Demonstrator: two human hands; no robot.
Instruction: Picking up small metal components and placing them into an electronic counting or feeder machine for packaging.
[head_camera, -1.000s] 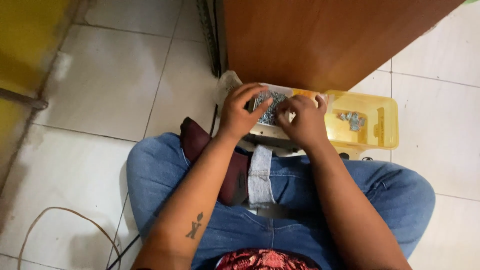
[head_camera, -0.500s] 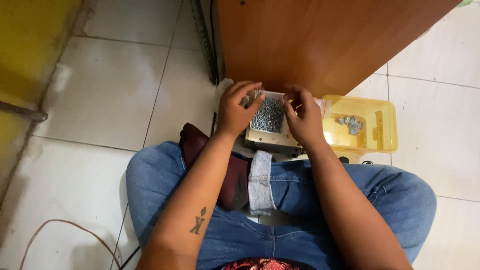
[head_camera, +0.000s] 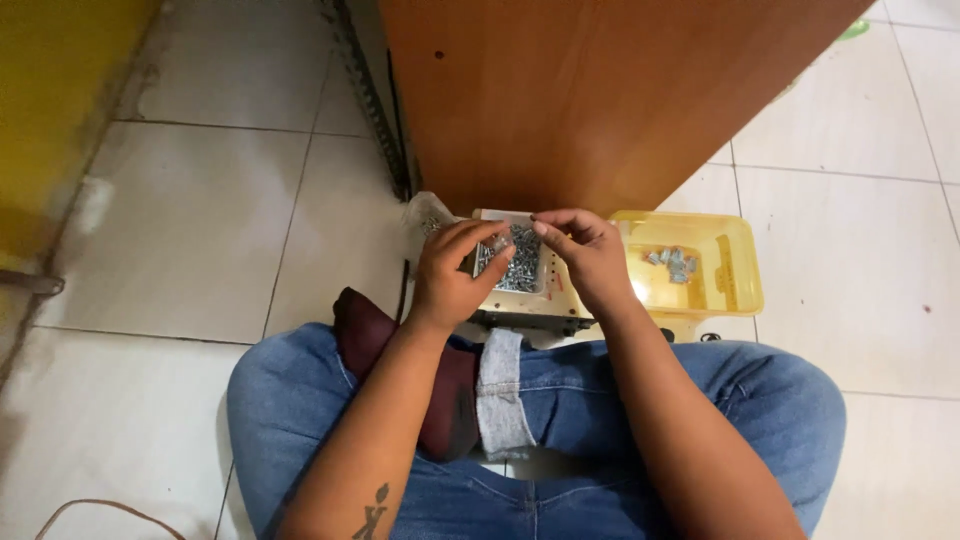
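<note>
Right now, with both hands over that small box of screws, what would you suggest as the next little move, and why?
Probably pinch one screw free and lift it clear. The left hand and right hand meet fingertip to fingertip above the box of screws, seemingly working at one small piece. The yellow tray beside it holds only a few parts, so it has room.

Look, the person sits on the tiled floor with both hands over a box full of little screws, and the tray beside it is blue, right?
Not quite. In the head view the tray is yellow, not blue. The rest holds: left hand and right hand over the box of screws.
</note>
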